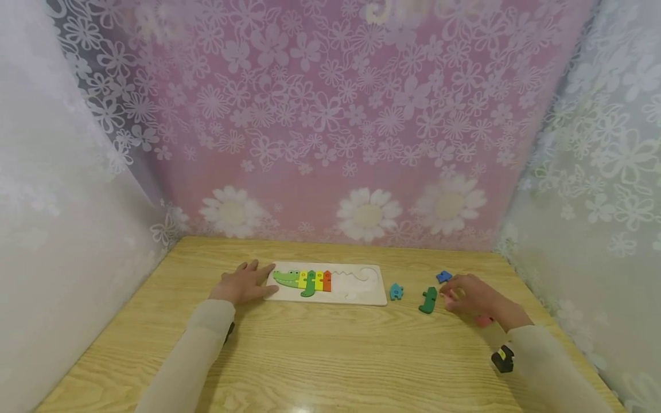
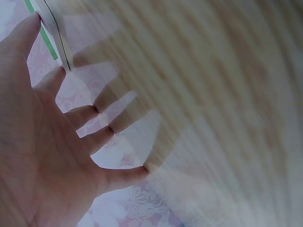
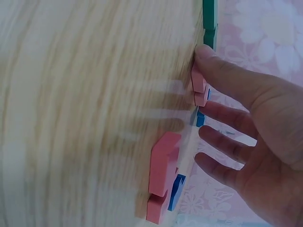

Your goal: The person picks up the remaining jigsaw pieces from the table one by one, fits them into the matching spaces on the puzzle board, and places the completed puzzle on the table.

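A person's two hands work at a wooden tabletop (image 1: 330, 355) with a flowered pink cloth (image 1: 330, 115) hanging behind its back edge. Towards that back edge, about midway between the left and right edges, lies a pale puzzle board (image 1: 364, 295). Its left part carries a joined crocodile: a light green head (image 1: 286, 279), then yellow, a green section with a leg, yellow again, and orange-red; farther right, only the tail's outline shows.

The left hand (image 1: 242, 285) is spread wide, thumb and forefinger touching the board's left end, the remaining fingertips resting on the wood.

The right hand (image 1: 475, 295), towards the tabletop's right edge, pinches a pink piece (image 3: 199, 82) between thumb and forefinger; its other fingers are apart from it.

Loose pieces lie between the board and the right edge. A light blue one (image 1: 396, 292) sits just beside the board, then a dark green one with a foot (image 1: 428, 300). A dark blue piece (image 1: 443, 277) is just beyond the right fingers. Under the right wrist lies another pink piece (image 1: 484, 320), with a second dark blue piece (image 3: 177, 192) close by it.
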{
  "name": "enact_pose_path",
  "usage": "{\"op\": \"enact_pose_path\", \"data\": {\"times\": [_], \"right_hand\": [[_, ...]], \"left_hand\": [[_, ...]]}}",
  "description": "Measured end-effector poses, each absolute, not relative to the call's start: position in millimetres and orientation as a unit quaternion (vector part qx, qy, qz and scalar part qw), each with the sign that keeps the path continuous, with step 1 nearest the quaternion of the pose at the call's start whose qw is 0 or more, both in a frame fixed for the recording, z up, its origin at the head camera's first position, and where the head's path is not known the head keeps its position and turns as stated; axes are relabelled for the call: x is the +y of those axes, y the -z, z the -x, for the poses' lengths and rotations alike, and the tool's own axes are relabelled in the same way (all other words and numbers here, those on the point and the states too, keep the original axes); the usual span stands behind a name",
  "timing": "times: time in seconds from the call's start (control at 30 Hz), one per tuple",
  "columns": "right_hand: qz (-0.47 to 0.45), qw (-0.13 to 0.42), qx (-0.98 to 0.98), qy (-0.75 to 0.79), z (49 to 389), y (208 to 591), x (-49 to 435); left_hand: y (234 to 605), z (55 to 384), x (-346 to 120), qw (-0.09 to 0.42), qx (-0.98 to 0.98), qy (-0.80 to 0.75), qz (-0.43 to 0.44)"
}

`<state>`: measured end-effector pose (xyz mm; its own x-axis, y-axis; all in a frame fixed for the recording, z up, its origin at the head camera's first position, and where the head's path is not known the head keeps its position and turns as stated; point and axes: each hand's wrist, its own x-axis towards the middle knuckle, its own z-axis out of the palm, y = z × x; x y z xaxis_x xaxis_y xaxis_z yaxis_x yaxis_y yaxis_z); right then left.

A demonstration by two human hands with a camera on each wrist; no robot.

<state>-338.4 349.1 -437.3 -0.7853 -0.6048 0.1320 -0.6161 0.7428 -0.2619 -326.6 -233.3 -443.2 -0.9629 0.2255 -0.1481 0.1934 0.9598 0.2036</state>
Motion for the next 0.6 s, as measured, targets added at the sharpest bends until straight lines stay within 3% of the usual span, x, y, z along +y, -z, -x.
{"op": "enact_pose_path", "data": {"times": [0.6], "right_hand": [[-0.347,0.1,-0.921,-0.15,343.8,420.0,297.9]], "left_hand": [[444.4,328.1,-234.2,0.091,0.985,-0.101,-0.106]]}}
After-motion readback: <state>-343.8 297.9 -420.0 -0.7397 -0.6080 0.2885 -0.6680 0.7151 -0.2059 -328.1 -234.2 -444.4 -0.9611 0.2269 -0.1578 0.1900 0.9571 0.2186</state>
